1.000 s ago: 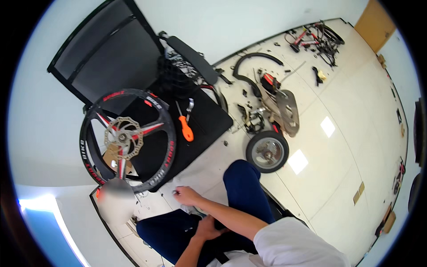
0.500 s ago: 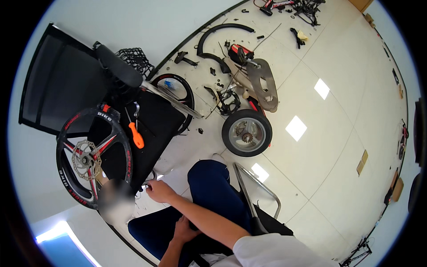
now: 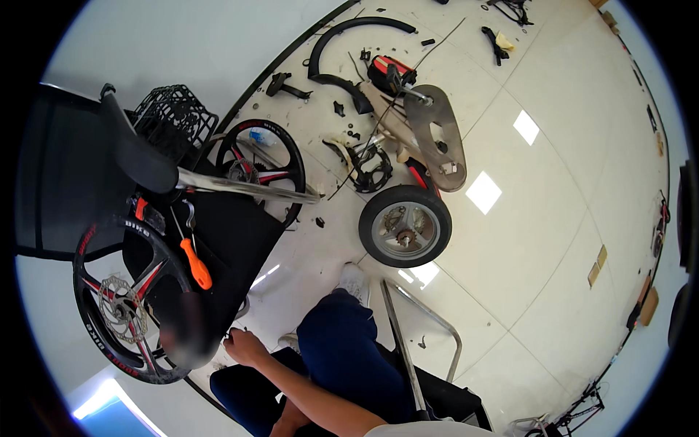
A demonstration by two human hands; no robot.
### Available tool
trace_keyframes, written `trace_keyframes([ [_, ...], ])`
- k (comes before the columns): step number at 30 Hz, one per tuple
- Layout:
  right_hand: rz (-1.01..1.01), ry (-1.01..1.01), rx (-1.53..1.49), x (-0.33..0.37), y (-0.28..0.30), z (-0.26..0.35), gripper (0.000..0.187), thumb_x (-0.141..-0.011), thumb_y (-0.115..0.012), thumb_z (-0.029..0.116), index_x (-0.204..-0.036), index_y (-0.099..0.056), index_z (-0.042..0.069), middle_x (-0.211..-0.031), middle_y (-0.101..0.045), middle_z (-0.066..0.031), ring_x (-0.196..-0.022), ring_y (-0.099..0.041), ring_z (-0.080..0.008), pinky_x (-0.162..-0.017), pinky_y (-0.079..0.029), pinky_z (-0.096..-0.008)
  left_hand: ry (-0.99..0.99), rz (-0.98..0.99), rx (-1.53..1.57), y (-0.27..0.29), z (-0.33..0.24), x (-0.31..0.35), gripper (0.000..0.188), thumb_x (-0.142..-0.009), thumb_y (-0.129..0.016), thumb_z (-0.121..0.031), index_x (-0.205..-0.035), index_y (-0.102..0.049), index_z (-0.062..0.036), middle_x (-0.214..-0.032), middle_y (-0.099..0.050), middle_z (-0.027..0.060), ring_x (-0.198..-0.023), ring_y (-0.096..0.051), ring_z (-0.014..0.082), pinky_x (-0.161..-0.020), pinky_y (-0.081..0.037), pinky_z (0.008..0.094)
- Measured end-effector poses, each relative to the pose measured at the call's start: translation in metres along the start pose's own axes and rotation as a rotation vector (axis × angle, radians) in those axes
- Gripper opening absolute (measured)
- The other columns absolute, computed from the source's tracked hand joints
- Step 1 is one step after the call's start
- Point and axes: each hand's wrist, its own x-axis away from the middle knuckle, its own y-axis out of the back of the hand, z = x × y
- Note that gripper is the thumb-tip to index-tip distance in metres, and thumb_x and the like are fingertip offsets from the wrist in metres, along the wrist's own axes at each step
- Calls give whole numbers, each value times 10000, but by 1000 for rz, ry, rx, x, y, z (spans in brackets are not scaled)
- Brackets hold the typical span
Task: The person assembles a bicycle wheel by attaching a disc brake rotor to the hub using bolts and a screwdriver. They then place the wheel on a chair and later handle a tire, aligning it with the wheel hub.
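At the near edge of the black chair seat (image 3: 237, 240) is my right hand (image 3: 246, 347), its fingers closed in a pinch; what they hold, if anything, I cannot make out. My left hand (image 3: 290, 419) rests low by my thigh, mostly covered by my right forearm, so its fingers do not show. A black wheel with red-striped spokes and a brake disc (image 3: 121, 312) leans against the seat's left side. On the seat lie an orange-handled screwdriver (image 3: 195, 264) and a curved metal tool (image 3: 191, 215). A blurred patch covers the area left of my right hand.
Bicycle parts spread over the tiled floor: a grey-rimmed wheel with tyre (image 3: 405, 226), a chain guard (image 3: 444, 164), a curved black fender (image 3: 314, 54) and a second red-striped wheel (image 3: 297, 164). A black basket (image 3: 175, 120) stands behind the armrest. Metal chair legs (image 3: 437, 329) stand right of my knee.
The view has shifted, and the chair and leaning wheel appear lower and farther left. My right hand sits slightly lower and left. My left hand has drawn down toward the lower edge.
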Motion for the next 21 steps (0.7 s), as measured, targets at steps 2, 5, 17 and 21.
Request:
trace_keyframes([
  [2,-61,9,-32,-19,22,6,313,-906,-510,257,-989,-636,-17,-976,-673,-296,-945,-641,-472,-867,-502,-543,-40,77,-8,16,4,-23,495,-733,-838,-175,-1155,-609,-55,-1141,-653,127,-1071,-606,263,-942,-481,397],
  [5,-82,22,-50,-20,23,5,306,-903,-509,250,-986,-636,-16,-964,-672,-294,-945,-639,-473,-865,-501,-550,-105,110,-44,19,28,-24,492,-737,-836,-172,-1159,-610,-54,-1145,-652,125,-1081,-603,264,-947,-479,396],
  [17,-106,25,-88,-5,4,0,313,-893,-528,231,-1056,-641,-13,-961,-682,-280,-929,-652,-455,-855,-513,-521,36,79,-104,11,52,3,605,-686,-867,-244,-1204,-621,-54,-1234,-636,154,-1152,-575,300,-1011,-446,405],
  [21,-150,-22,-167,0,10,2,301,-894,-527,233,-1021,-638,-16,-952,-685,-277,-929,-655,-447,-854,-514,-521,112,77,-83,19,56,10,597,-707,-836,-267,-1224,-616,-62,-1269,-622,161,-1187,-559,311,-1031,-432,409],
])
